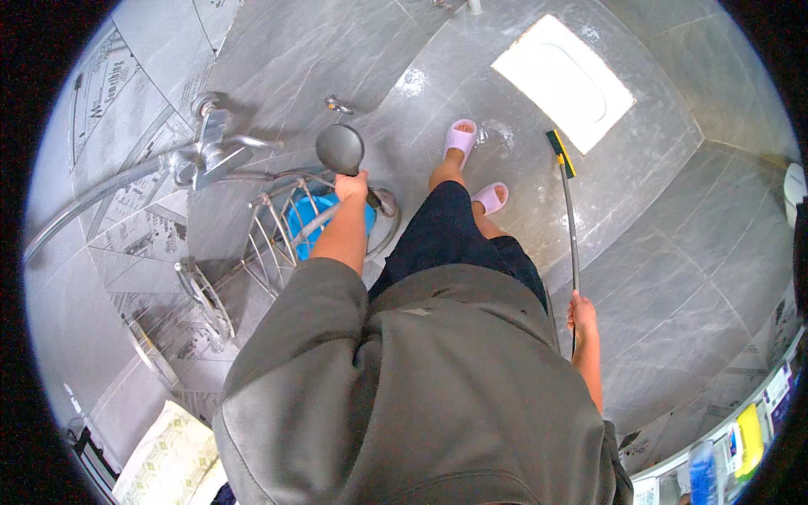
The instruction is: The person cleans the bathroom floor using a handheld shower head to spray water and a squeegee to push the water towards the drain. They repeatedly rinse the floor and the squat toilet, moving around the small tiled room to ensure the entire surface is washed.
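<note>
— Shower head [339, 149], dark grey and round, sits a little left of the frame's centre, in the upper half. The left hand [352, 185] has its grip wrapped tight round the handle just below the round face.

— And the other hand?

— The right hand [581, 316], at the lower right of centre, has its grip closed round the top of a long thin brush handle [571, 227]. The handle runs up the frame to a brush head [560, 153] with yellow bristles and a dark green back, which rests on the wet grey tiled floor [673, 252].

— What lies near that brush head?

— A white squat toilet pan [564, 80] is set into the floor at the upper right, just beyond the bristles. Two feet in pale pink slippers [460, 139] stand on the tiles to the left of the brush head.

— And around the shower head?

— A chrome tap fitting [206, 156] is on the wall at the upper left, with a metal hose [93, 198] curving away from it toward the left edge. Below the left hand a wire rack [269, 236] stands out from the wall, and a blue bucket [307, 220] shows behind its bars. The wall tiles [118, 93] carry a newspaper-style print.

— Clothing?

— A grey sleeve and top [404, 396] fill the lower middle, with dark shorts above them.
</note>
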Tool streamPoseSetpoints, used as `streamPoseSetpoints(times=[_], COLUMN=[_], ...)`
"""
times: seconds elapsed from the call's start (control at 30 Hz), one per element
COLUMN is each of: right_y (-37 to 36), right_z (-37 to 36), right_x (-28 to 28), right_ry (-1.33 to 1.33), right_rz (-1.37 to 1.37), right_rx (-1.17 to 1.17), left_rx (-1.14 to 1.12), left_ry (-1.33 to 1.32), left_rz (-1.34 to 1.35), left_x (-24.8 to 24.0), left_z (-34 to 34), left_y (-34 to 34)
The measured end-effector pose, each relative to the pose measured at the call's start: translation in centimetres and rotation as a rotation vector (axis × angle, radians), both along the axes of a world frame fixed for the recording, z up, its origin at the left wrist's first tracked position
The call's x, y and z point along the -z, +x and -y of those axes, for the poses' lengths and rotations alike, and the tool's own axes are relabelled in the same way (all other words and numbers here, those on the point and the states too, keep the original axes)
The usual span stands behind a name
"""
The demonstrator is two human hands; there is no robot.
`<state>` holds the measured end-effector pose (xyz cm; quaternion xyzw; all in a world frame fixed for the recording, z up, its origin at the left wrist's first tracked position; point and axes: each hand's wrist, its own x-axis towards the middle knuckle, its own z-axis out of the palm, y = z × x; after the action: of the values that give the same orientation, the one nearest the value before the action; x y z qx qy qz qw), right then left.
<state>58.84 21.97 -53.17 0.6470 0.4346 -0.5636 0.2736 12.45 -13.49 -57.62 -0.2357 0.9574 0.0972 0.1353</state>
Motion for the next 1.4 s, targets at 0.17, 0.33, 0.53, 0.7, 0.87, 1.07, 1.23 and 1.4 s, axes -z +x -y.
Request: streamPoseSetpoints(times=[0.17, 0.33, 0.53, 0.7, 0.87, 1.07, 1.23, 1.4], right_y=[0.6, 2.6, 7.8, 9.6, 15.6, 14.2, 14.7, 14.6], right_z=[1.5, 4.3, 11.8, 19.4, 30.3, 39.4, 46.6, 51.1], right_x=[-0.2, -0.9, -2.1, -3.4, -0.4, -2.7, -4.0, -3.3], right_ry=[-0.045, -0.266, -0.412, -0.168, 0.128, 0.043, 0.082, 0.108], right_rz=[0.023, 0.032, 0.018, 0.089, 0.114, 0.201, 0.120, 0.153], right_rx=[0.062, 0.351, 0.660, 0.458, -0.018, 0.404, 0.452, 0.485], left_rx=[-0.080, 0.072, 0.489, 0.864, 1.187, 1.545, 1.825, 2.002], left_ry=[0.072, 0.050, 0.145, 0.323, 0.475, 0.309, 0.131, 0.250], left_rz=[-0.093, -0.030, 0.024, 0.098, 0.195, 0.227, 0.261, 0.487], left_x=[-1.0, -2.9, -3.4, -4.5, -5.9, -6.8, -7.7, -5.7], left_z=[3.4, 1.9, 1.8, -0.7, -4.3, -4.6, -6.3, -9.3], left_y=[0.5, 1.1, 0.6, 2.4, 6.4, 10.1, 11.7, 13.4])
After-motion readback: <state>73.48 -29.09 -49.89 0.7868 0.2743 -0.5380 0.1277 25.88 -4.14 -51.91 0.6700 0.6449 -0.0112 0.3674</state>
